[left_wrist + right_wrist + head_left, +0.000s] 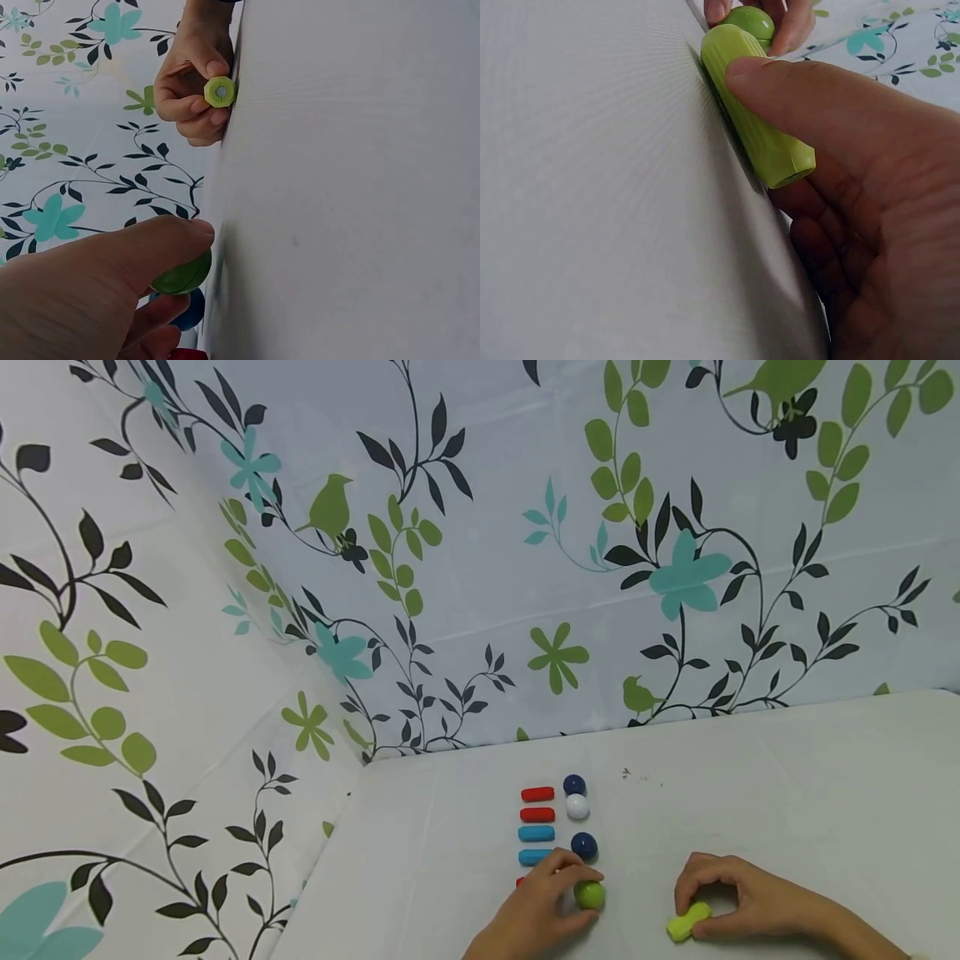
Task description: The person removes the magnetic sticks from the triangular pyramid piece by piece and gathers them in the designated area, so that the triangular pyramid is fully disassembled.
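Note:
On the white table at lower center, my left hand (534, 903) grips a green ball (589, 895) between thumb and fingers. To its right, my right hand (742, 893) pinches a short yellow-green rod (687, 922) by its side, low over the tabletop. Seen in the right wrist view, that rod (754, 112) has ribbed sides and an angular end, with the thumb lying along it. The left wrist view faces its end, where a small grey round spot shows at the center. A gap separates the rod from the ball.
Beyond my left hand lie two red rods (537, 815) and two blue rods (536, 833) in a column; another red piece is mostly hidden. Beside them stand dark blue balls (584, 846) and a white ball (577, 807). A leaf-patterned cloth (480, 568) hangs behind the table (825, 777).

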A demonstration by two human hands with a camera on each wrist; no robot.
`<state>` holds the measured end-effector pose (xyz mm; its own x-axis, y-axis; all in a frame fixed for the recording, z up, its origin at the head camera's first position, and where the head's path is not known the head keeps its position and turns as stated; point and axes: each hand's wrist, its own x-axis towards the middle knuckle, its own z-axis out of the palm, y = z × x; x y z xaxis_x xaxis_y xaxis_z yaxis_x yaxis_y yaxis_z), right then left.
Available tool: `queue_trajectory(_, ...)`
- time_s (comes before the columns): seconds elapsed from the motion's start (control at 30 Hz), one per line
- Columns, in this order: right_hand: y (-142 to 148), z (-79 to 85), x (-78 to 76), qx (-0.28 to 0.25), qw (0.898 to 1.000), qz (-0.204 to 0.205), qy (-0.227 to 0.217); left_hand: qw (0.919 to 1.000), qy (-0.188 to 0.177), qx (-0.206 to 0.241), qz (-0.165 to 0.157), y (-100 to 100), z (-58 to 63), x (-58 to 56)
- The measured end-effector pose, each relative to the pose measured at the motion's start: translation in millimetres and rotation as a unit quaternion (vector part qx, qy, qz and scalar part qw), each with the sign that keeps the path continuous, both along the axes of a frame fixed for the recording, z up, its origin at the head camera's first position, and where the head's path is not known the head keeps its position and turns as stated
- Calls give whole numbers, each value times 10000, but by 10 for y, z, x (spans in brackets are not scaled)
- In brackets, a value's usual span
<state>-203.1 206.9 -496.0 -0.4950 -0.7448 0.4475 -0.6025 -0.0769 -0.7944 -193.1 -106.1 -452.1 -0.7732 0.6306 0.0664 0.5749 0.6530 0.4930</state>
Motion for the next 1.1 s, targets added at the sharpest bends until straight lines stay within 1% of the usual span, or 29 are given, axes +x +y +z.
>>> queue_trajectory(0.17, 8, 2, 4, 79, 9999, 90, -86, 9991, 283, -288, -87, 8, 17, -1)
queue_trajectory(0.23, 8, 0, 0, 91, 9998, 155, 5, 9985, 409, -337, -145, 9, 21, 1)
queue_trajectory(0.4, 10, 9, 7, 186, 9997, 134, 114, 9982, 513, -268, -150, 7, 18, -4)
queue_trajectory(0.5, 18, 17, 17, 258, 9997, 30, -33, 9975, 654, -237, -116, 6, 11, -9)
queue_trajectory(0.57, 22, 12, 14, 235, 9997, 10, -8, 9970, 738, -213, -104, 8, 8, -11)
queue_trajectory(0.73, 17, -26, -18, 33, 9993, 156, 334, 9962, 831, -230, -103, 4, 5, -6)
queue_trajectory(0.8, 13, -43, -30, -17, 9989, 219, 405, 9958, 881, -237, -101, 2, 3, -3)
queue_trajectory(0.97, 16, -65, -46, -7, 9983, 256, 532, 9943, 1047, -167, -110, 9, 2, 8)
queue_trajectory(1.1, 23, -60, -48, 43, 9970, 289, 723, 9927, 1182, 11, -232, 32, 11, 35)
